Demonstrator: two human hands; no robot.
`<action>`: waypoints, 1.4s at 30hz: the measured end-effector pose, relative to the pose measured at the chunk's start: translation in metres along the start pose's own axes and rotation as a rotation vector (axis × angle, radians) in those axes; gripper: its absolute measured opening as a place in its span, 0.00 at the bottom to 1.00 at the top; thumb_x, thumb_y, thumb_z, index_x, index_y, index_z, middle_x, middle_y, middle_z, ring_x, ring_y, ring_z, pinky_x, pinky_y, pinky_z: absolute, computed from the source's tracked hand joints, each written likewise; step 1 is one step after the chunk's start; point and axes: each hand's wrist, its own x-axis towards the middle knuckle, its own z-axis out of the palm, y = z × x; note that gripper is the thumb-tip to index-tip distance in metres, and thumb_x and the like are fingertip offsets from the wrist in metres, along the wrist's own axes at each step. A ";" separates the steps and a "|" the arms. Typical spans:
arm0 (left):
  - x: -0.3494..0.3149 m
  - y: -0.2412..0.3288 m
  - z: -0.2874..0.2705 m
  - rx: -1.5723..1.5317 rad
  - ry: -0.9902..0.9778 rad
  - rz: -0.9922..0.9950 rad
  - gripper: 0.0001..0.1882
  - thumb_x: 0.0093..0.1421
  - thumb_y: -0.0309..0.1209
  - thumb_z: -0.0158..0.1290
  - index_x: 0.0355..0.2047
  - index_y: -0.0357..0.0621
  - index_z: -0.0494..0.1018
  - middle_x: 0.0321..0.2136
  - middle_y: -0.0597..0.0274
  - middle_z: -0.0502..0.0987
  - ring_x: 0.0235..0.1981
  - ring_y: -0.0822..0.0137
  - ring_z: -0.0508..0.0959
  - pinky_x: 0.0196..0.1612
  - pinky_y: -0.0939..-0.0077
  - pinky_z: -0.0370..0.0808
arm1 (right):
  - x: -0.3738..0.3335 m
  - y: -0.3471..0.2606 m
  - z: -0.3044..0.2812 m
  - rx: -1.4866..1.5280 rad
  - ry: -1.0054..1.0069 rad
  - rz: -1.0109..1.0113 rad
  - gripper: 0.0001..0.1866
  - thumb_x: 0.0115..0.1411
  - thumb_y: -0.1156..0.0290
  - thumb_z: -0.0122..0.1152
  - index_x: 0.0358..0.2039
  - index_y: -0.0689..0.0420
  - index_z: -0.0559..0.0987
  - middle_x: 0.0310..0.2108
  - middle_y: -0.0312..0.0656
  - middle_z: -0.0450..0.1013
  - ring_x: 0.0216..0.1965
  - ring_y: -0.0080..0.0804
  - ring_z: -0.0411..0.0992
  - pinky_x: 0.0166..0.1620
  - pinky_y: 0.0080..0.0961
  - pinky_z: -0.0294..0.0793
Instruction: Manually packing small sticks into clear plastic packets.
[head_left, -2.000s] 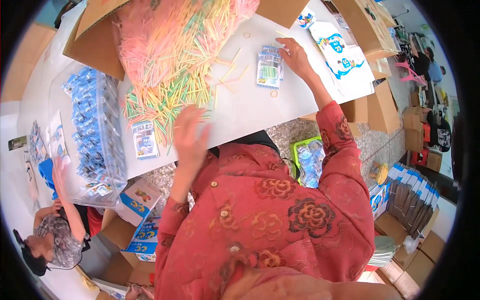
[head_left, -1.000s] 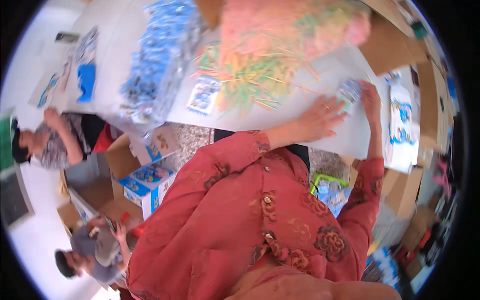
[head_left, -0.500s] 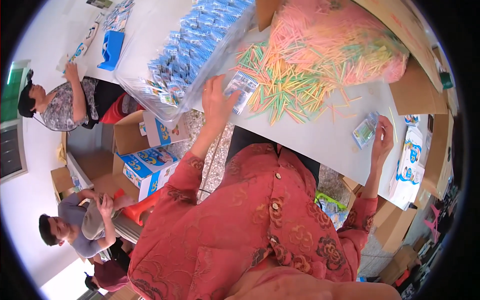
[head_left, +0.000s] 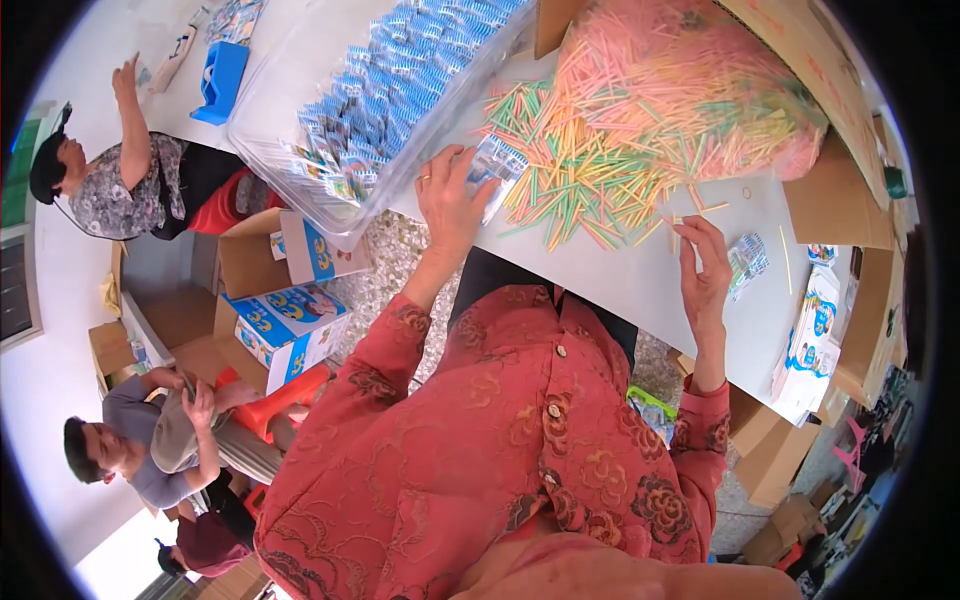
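Observation:
At the edge of the straw pile, my left hand (head_left: 450,203) has its thumb and fingers on either side of a small clear packet (head_left: 499,163) with a blue-and-white striped top. My right hand (head_left: 706,268) is raised over the table just right of the pile, its fingertips drawn together. Whatever is between them is too small to make out. Beside that hand lies another small packet (head_left: 747,262) with greenish contents. The loose straws (head_left: 580,190), pink, yellow and green, spread between my hands from a large clear bag of straws (head_left: 680,90).
A clear plastic tub (head_left: 345,228) full of blue packets stands to the left, near a blue dispenser (head_left: 222,85). Flat printed cartons (head_left: 808,335) lie at the right edge by cardboard boxes (head_left: 840,200). Open boxes (head_left: 290,320) stand below left. Other people are at the left.
My right hand has let go of the packet with greenish contents and moved left toward the straws. My left hand has shifted right, onto the striped packet. A person at far left has raised an arm.

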 end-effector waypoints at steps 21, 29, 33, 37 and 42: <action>0.010 -0.002 -0.009 -0.414 0.072 -0.266 0.07 0.46 0.25 0.63 0.27 0.40 0.78 0.25 0.61 0.77 0.26 0.64 0.74 0.31 0.72 0.70 | 0.004 -0.028 0.030 0.086 -0.109 -0.071 0.09 0.54 0.84 0.56 0.36 0.61 0.77 0.40 0.43 0.73 0.41 0.37 0.72 0.44 0.26 0.71; 0.004 0.044 -0.041 -0.770 -0.165 -0.293 0.05 0.51 0.24 0.61 0.28 0.36 0.77 0.23 0.63 0.76 0.26 0.77 0.73 0.30 0.82 0.69 | 0.048 -0.075 0.049 0.358 -0.197 -0.001 0.12 0.55 0.75 0.60 0.40 0.62 0.77 0.40 0.43 0.73 0.39 0.32 0.71 0.44 0.25 0.70; -0.007 0.065 -0.043 -0.857 -0.227 -0.157 0.06 0.51 0.24 0.61 0.28 0.35 0.76 0.24 0.61 0.76 0.27 0.75 0.74 0.31 0.81 0.69 | 0.053 -0.076 0.054 0.370 -0.381 -0.025 0.09 0.54 0.74 0.61 0.36 0.62 0.78 0.33 0.43 0.73 0.34 0.30 0.71 0.40 0.23 0.69; -0.014 0.069 -0.040 -0.854 -0.251 -0.141 0.06 0.51 0.25 0.61 0.28 0.35 0.76 0.24 0.60 0.76 0.26 0.73 0.74 0.31 0.80 0.70 | 0.049 -0.076 0.048 0.295 -0.505 0.029 0.06 0.54 0.74 0.61 0.31 0.63 0.78 0.27 0.42 0.73 0.30 0.30 0.70 0.35 0.23 0.68; -0.018 0.070 -0.043 -0.879 -0.523 -0.200 0.08 0.52 0.28 0.61 0.27 0.35 0.77 0.23 0.60 0.76 0.24 0.72 0.74 0.28 0.76 0.70 | 0.045 -0.082 0.040 0.343 -0.511 -0.030 0.05 0.53 0.75 0.61 0.26 0.63 0.77 0.22 0.41 0.71 0.27 0.30 0.70 0.32 0.24 0.67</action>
